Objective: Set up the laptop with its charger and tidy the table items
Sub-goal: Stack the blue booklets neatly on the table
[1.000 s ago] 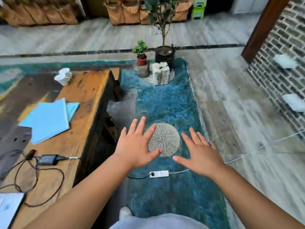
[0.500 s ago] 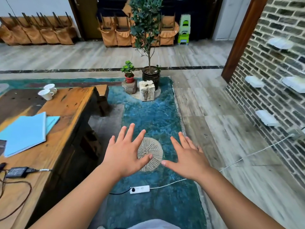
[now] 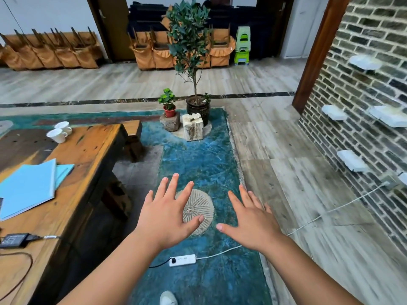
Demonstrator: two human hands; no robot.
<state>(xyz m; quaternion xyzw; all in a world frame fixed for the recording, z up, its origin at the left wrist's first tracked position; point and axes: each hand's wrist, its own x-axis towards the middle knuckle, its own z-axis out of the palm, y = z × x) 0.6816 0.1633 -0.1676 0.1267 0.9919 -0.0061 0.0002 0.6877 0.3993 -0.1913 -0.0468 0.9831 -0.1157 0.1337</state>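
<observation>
1. A white power strip (image 3: pixel 182 260) lies on the blue rug (image 3: pixel 198 164), a black plug in its left end.
2. Left hand (image 3: pixel 166 216) and right hand (image 3: pixel 251 223) hover above the rug, fingers spread, grasping nothing.
3. The black charger (image 3: pixel 13 240) rests near the table's (image 3: pixel 88 148) right edge, at its near end.
4. Blue folders (image 3: pixel 26 186) lie mid-table.
5. 2 white cups (image 3: pixel 59 132) stand at the far end.

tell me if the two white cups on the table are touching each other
Cannot tell. In the head view the nearer white cup overlaps the farther white cup at the wooden table's far corner, so no gap or contact shows plainly.
</observation>
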